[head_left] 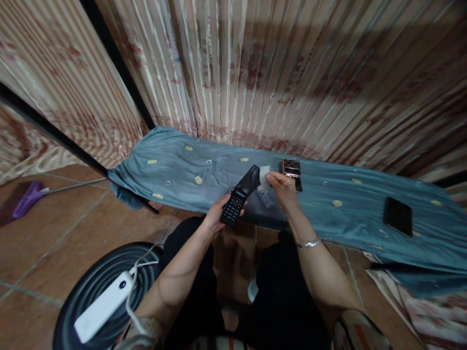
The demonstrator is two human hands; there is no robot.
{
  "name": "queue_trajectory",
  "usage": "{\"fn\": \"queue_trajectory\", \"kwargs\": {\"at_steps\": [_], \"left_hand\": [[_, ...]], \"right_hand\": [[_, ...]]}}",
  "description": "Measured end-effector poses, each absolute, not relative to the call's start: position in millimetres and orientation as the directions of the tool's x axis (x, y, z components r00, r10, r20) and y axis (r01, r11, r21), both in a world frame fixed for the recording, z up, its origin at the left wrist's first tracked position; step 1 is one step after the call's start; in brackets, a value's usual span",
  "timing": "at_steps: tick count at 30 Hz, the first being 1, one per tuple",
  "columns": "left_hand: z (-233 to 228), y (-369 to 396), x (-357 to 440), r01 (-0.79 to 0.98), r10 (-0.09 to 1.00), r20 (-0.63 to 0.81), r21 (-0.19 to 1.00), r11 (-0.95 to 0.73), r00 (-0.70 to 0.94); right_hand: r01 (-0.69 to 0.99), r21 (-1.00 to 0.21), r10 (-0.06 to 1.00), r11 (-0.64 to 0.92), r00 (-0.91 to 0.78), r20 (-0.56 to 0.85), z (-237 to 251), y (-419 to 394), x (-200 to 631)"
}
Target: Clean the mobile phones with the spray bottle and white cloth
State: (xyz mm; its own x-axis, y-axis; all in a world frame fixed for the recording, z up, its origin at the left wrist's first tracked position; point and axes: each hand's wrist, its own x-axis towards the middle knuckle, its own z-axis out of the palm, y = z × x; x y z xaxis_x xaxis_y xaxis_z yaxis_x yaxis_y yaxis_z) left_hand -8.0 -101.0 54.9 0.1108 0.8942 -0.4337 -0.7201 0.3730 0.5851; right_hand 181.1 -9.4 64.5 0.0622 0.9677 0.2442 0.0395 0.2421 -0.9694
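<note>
My left hand point(216, 214) is closed around the keypad half of a black flip phone point(233, 206), which is unfolded with its screen half tilted up. A small white cloth or tissue point(265, 171) is pinched between the thumb and fingers of my right hand point(282, 187), close to the upper edge of the phone's screen. Below the white piece, a clear plastic packet point(265, 196) lies on the blue-grey cloth point(178, 180). Just beyond my right hand sits a shiny, rose-gold-edged folded device point(291, 168), with a dark flat item partly hidden under it.
A black smartphone point(398, 216) lies on the right of the cloth-covered surface. At lower left, a white power bank point(104, 306) with a cable rests on a round black ribbed seat point(69, 301). A purple broom point(28, 199) and black metal poles point(120, 63) stand left. A striped curtain point(233, 63) hangs behind.
</note>
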Motion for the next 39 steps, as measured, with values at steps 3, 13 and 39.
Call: {"fn": "queue_trajectory", "kwargs": {"at_steps": [3, 13, 39], "left_hand": [[52.4, -98.8, -8.1, -0.750, 0.884, -0.459, 0.555, 0.359, 0.084], [53.1, -91.0, -7.6, -0.874, 0.841, -0.540, 0.425, 0.236, -0.035], [42.8, -93.5, -6.3, -0.676, 0.934, -0.345, 0.712, 0.191, -0.099]], "right_hand": [[0.114, -0.946, 0.952, 0.302, 0.022, 0.307, 66.8, -17.4, 177.2], [0.420, -0.578, 0.714, 0.700, -0.389, 0.582, 77.1, -65.4, 152.8], [0.024, -0.961, 0.961, 0.275, -0.045, 0.274, 60.4, -44.2, 154.9]]}}
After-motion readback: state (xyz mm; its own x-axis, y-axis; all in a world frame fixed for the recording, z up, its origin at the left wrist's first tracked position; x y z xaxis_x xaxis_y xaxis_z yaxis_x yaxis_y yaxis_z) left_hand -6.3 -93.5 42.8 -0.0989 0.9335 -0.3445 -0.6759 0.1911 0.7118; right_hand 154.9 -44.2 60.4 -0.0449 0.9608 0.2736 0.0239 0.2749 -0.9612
